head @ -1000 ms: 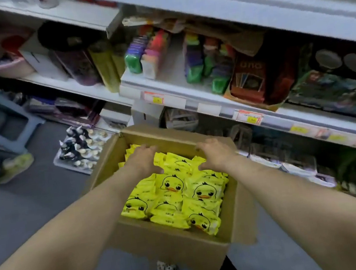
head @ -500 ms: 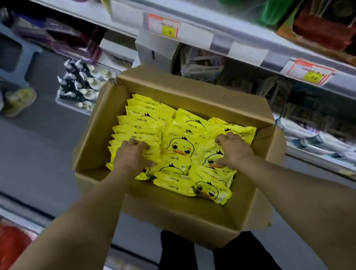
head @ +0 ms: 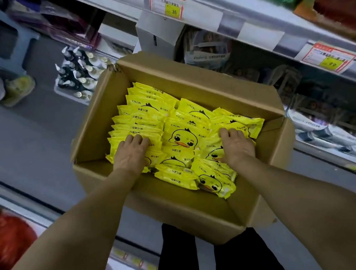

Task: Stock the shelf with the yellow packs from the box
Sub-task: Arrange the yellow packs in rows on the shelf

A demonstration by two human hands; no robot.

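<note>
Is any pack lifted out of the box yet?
No, the left hand and right hand rest on the packs, which all lie inside the box.

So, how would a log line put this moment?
left hand: grips packs | right hand: grips packs | packs: in box

An open cardboard box (head: 183, 219) filled with duck-printed yellow packs (head: 148, 116) is seen in front of a shelf (head: 213, 13) bearing price tags (head: 166, 4), and the packs are gripped by the left hand (head: 130, 154) and the right hand (head: 236, 145) with curled fingers.
</note>
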